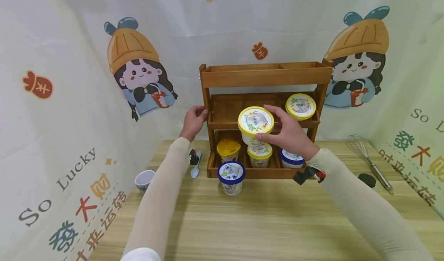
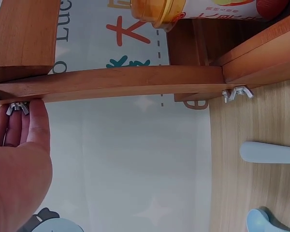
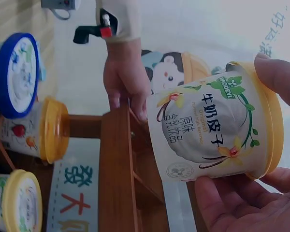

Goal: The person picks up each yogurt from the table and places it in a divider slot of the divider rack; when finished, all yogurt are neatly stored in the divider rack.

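Fingers, right: thumb and fingertips of my right hand [image 1: 290, 137] curl round the yellow-lidded yogurt cup [image 1: 255, 123], pinching it at the lid rim and the wall just under it.
Fingers, left: my left hand [image 1: 194, 121] grips the left upright of the wooden rack [image 1: 266, 75]; the left wrist view shows my fingertips [image 2: 20, 126] lying against the wood beside a wing nut [image 2: 17, 108].
Cup's place: held in the air in front of the rack's middle shelf, left of centre, lid tilted toward me, touching no shelf.
How it will handle: by my judgement light, with a thin plastic wall that gives if squeezed; glossy, so it could slip. The stiffest hold is at the lid rim, where I have it.
On the rack: another yellow-lidded cup [image 1: 300, 106] sits at the right end of the middle shelf; on the bottom shelf stand an orange-lidded cup [image 1: 228, 149], a yellow-lidded one [image 1: 259, 155] and a blue-lidded one [image 1: 292, 159].
In front of the rack: a blue-lidded cup [image 1: 231, 177] stands on the table [image 1: 263, 222].
Left of the rack: a pale blue spoon [image 1: 195, 165] and a small cup [image 1: 144, 180].
Right of the rack: a wire whisk [image 1: 369, 162].
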`<act>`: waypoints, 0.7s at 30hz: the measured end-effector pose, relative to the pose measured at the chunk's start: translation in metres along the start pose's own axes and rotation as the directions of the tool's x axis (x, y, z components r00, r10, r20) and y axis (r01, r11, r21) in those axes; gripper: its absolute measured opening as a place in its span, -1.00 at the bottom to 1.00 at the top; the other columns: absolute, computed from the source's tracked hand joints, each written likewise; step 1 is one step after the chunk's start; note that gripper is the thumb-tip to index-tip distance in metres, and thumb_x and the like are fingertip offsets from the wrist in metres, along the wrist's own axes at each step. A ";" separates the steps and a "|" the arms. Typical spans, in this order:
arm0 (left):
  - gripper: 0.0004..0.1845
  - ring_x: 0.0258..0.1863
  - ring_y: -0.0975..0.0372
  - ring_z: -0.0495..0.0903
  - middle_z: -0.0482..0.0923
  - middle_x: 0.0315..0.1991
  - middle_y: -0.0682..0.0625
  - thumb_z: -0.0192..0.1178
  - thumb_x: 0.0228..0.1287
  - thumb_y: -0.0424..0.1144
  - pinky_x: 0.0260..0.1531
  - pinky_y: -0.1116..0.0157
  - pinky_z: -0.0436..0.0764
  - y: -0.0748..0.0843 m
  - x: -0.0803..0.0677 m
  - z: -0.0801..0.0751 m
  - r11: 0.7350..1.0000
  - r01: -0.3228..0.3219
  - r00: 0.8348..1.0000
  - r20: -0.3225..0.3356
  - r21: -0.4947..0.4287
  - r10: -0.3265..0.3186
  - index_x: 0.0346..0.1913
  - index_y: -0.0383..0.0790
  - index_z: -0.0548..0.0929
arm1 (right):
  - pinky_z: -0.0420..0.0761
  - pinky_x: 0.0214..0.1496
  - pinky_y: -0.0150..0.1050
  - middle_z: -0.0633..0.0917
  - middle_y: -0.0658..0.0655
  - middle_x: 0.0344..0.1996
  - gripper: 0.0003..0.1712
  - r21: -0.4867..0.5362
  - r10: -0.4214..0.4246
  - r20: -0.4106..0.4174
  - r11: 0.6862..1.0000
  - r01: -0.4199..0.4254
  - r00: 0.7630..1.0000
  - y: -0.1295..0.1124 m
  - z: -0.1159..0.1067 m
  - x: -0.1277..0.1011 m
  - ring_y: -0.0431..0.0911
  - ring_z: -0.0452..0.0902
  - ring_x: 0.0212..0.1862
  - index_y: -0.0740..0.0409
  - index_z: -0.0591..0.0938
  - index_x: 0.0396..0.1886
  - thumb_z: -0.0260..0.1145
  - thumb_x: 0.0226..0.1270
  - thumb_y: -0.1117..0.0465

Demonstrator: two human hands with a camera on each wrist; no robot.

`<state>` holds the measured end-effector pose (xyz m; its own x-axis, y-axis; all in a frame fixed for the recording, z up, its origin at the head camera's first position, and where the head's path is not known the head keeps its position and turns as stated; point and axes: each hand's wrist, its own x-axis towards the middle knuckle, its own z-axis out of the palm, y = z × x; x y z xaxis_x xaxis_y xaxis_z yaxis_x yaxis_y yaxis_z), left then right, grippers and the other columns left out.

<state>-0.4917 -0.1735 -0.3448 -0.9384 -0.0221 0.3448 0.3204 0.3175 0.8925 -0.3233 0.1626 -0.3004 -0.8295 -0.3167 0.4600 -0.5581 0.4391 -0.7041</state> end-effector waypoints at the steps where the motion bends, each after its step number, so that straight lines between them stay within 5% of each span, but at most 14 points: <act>1: -0.58 0.17 -0.01 0.58 0.58 0.21 -0.28 0.13 0.64 -0.16 0.28 0.02 0.65 0.000 0.000 0.000 1.000 0.001 1.000 -0.001 0.004 -0.001 0.36 -0.35 0.52 | 0.77 0.19 -0.12 0.54 0.24 0.34 0.09 -0.001 0.006 -0.012 1.000 -0.006 1.000 0.000 -0.002 0.004 0.12 0.64 0.22 0.14 0.22 0.66 0.63 0.27 0.07; 6: -0.58 0.16 0.01 0.58 0.59 0.21 -0.26 0.11 0.66 -0.15 0.26 0.05 0.65 0.001 0.001 0.000 1.000 0.004 1.000 -0.007 0.028 -0.004 0.36 -0.34 0.52 | 0.73 0.19 -0.31 0.51 0.21 0.38 0.10 0.011 0.006 -0.067 1.000 -0.005 0.998 0.006 -0.005 0.026 0.08 0.60 0.23 0.10 0.22 0.66 0.64 0.25 0.07; 13: -0.58 0.16 -0.02 0.58 0.58 0.20 -0.27 0.12 0.66 -0.15 0.27 0.01 0.64 0.005 -0.001 0.001 1.000 0.002 1.000 -0.011 0.018 -0.002 0.36 -0.35 0.52 | 0.64 0.40 0.02 0.46 0.22 0.44 0.13 0.017 0.026 -0.095 1.000 -0.024 0.995 0.017 -0.008 0.048 0.08 0.53 0.34 0.09 0.18 0.68 0.63 0.26 0.04; 21: -0.58 0.19 -0.02 0.57 0.57 0.22 -0.27 0.11 0.66 -0.15 0.30 0.01 0.63 0.004 -0.002 0.001 0.999 0.022 1.000 -0.009 0.027 -0.021 0.36 -0.34 0.51 | 0.39 0.61 0.08 0.38 0.23 0.54 0.16 0.035 0.103 -0.142 0.994 -0.099 0.985 0.036 -0.010 0.070 0.12 0.37 0.50 0.12 0.15 0.69 0.62 0.26 -0.01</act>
<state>-0.4888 -0.1716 -0.3423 -0.9438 -0.0378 0.3284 0.2965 0.3425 0.8915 -0.4018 0.1650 -0.2884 -0.8773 -0.1474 0.4568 -0.4720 0.4382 -0.7650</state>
